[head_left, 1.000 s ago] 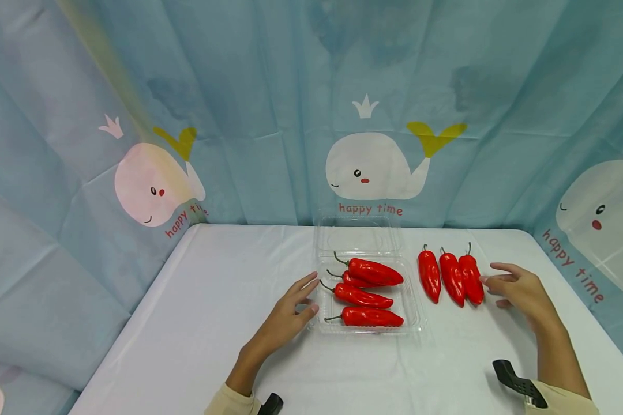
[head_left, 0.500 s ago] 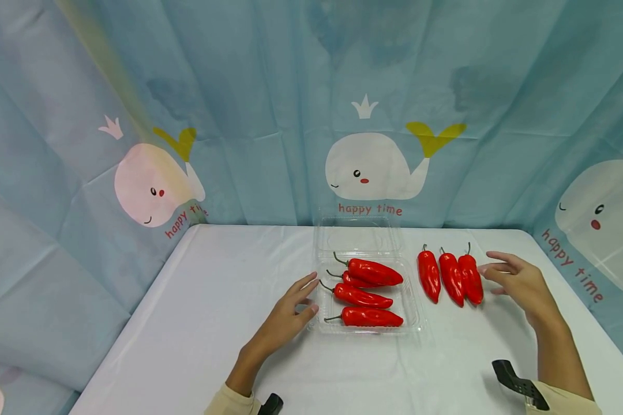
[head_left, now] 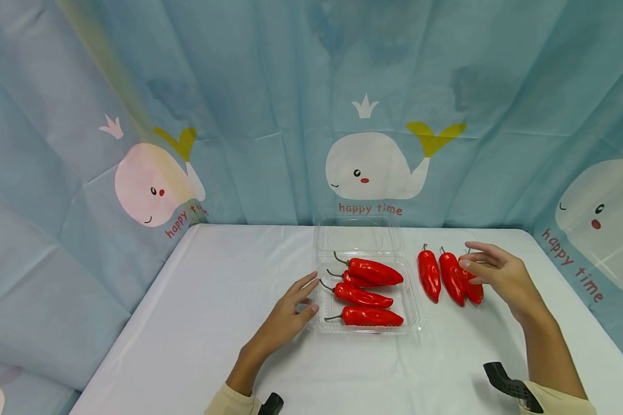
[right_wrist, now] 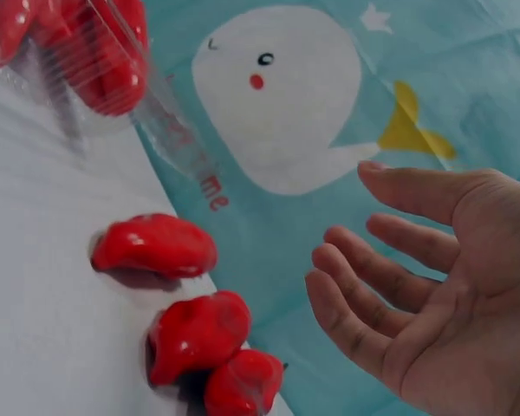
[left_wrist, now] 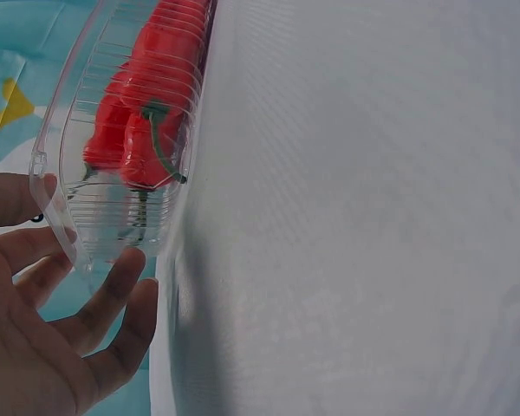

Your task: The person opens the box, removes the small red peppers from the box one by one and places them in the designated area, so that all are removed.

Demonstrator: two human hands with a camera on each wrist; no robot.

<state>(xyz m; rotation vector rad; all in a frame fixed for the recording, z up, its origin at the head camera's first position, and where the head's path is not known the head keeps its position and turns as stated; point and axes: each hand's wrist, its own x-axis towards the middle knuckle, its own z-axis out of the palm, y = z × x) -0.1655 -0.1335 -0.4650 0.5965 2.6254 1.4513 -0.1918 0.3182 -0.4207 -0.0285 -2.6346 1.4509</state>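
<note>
A clear plastic clamshell container (head_left: pixel 415 317) holds several red chili peppers (head_left: pixel 368 316), their green stems to the left. My left hand (head_left: pixel 285 317) rests at its left side, fingers loosely bent. In the left wrist view, the fingertips (left_wrist: pixel 126 264) are at the container's rim (left_wrist: pixel 56 130). Three more red peppers lie on the table to the right: one apart (head_left: pixel 428 275), a middle one (head_left: pixel 451 279) and the rightmost one (head_left: pixel 476 291). My right hand (head_left: pixel 506 279) is over the rightmost pepper, partly hiding it. The right wrist view shows its fingers (right_wrist: pixel 373 277) spread and holding nothing.
The container's lid (head_left: pixel 358 235) lies folded back toward the curtain. A white cloth covers the table (head_left: pixel 213 305). A blue curtain (head_left: pixel 270 115) with whale prints hangs behind and at both sides. Black camera mounts (head_left: pixel 511 383) sit at the wrists.
My right hand has moved up and to the left, from beside the rightmost pepper to over it. The left hand, container and peppers look about the same.
</note>
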